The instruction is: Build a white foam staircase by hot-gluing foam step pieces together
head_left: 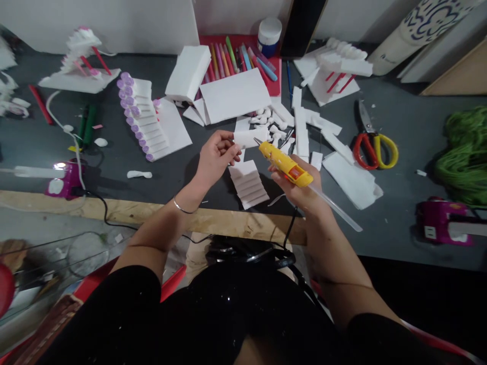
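White card (248,138) is pinched at one end by the left hand (216,157), a glue gun (279,159) gripped in the right hand (303,195).

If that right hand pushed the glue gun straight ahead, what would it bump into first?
Probably the white strip held in the left hand; the tip of the glue gun overlaps it in this view, though whether they touch is unclear.

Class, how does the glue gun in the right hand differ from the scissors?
The glue gun is held in the right hand; the scissors lie on the dark table, untouched.
The glue gun has a mostly yellow body, while the scissors have one red and one yellow handle loop.
A translucent stick juts from the glue gun's rear; the scissors have metal blades.
Both show yellow.
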A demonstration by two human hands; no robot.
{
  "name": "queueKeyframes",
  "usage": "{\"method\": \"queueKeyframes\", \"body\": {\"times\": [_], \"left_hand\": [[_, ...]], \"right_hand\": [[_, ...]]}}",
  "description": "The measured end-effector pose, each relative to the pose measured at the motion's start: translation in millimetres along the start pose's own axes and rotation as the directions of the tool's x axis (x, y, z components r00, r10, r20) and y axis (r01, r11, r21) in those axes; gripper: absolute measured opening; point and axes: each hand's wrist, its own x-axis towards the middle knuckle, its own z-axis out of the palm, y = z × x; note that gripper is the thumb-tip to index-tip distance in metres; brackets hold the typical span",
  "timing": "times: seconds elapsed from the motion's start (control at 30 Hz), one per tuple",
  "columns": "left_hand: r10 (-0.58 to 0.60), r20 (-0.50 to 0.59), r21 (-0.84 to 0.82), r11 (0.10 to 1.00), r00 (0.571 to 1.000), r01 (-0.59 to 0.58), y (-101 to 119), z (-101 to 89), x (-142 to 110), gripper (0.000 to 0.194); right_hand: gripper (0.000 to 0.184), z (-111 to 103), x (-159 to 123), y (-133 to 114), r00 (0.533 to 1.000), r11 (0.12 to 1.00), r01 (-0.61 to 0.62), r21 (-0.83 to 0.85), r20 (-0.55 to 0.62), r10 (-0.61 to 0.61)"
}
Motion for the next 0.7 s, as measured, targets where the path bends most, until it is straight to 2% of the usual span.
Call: {"method": "queueKeyframes", "body": {"times": [0.37,0.57,0.7], "left_hand": [[0.04,0.021,0.024,0.999,0.999,-0.04,2,2.5,-2,0.046],[0.044,-0.005,0.034,0.998,0.999,-0.044,6,2.7,-2,0.048],[0.013,-0.046,0.031,0.999,0.999,-0.012,4,-1.5,1,0.048]], "right_hand": [[0.022,1,1,-7,0.998,0.998,-0.024,-0.06,0.049,0.027],[0.026,1,1,-2,1.0,0.998,0.012,-0.056,0.019,-0.011],[0.037,-2,0,7,0.998,1.0,0.008,-0.012,-0.069,-0.009]]}}
